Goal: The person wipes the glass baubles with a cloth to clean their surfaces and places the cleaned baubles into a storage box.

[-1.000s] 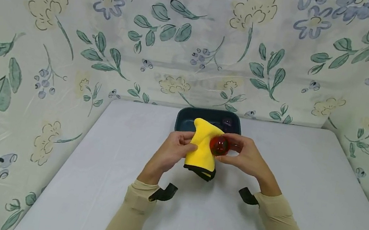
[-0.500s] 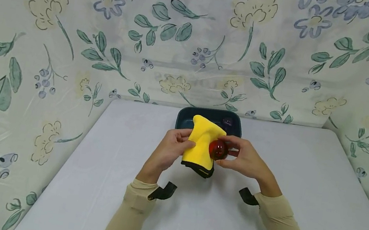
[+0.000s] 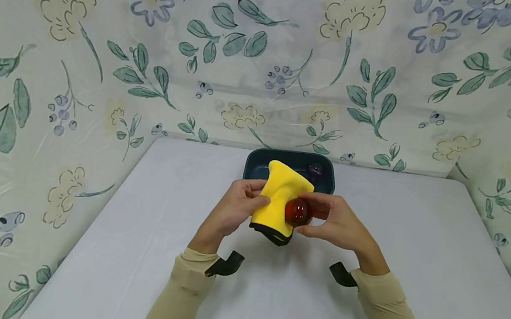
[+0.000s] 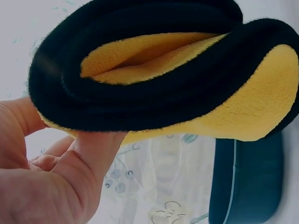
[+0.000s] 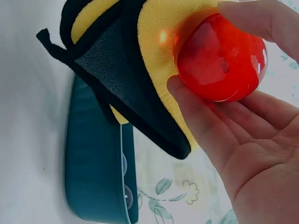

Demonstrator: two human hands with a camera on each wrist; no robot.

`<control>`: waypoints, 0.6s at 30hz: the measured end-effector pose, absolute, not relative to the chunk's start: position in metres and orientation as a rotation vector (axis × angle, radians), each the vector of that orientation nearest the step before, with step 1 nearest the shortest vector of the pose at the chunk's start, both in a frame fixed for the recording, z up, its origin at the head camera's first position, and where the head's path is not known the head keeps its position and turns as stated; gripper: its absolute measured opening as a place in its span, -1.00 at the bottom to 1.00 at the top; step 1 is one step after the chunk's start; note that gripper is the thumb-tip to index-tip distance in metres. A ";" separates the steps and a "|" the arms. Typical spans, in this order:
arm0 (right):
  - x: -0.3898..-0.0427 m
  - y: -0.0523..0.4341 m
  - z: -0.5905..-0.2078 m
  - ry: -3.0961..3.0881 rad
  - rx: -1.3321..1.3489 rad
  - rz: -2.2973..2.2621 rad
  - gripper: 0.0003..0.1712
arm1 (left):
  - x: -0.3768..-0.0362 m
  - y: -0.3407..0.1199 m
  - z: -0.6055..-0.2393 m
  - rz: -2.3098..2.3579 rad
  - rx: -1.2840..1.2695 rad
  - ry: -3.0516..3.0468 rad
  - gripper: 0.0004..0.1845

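My left hand (image 3: 239, 207) pinches the left side of a folded yellow cloth (image 3: 277, 191) with black edging, thumb in front. In the left wrist view the folded layers of the cloth (image 4: 154, 60) face the camera. My right hand (image 3: 340, 224) grips a shiny, see-through red ball (image 3: 298, 212) between thumb and fingers. The ball lies against the right part of the yellow face. From the right wrist side, the ball (image 5: 222, 58) shows close up, and a dark grey underside of the cloth is visible too.
Behind the cloth, at the table's far edge, stands a dark teal tub (image 3: 256, 155), partly covered by the cloth. A dark purple see-through ball (image 3: 315, 170) sits in its right end. The white table (image 3: 193, 172) meets a flower-patterned curtain (image 3: 292, 115) at the back.
The red ball in my right hand has moved slightly down and left across the cloth. The cloth has shifted a little left and up with my left hand.
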State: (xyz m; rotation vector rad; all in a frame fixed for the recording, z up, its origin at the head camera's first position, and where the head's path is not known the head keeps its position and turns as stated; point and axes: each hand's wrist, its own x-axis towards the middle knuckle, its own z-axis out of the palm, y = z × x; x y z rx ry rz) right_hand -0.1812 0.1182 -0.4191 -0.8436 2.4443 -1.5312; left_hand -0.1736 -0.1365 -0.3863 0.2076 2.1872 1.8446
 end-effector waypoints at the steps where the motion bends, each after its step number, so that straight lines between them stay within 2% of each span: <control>1: -0.181 0.118 -0.419 2.439 -0.838 -1.533 -0.26 | -0.174 -0.137 -0.386 1.841 0.214 2.187 -0.45; 18: -0.177 0.115 -0.414 2.426 -0.826 -1.725 -0.22 | -0.176 -0.130 -0.394 1.744 0.316 2.182 -0.50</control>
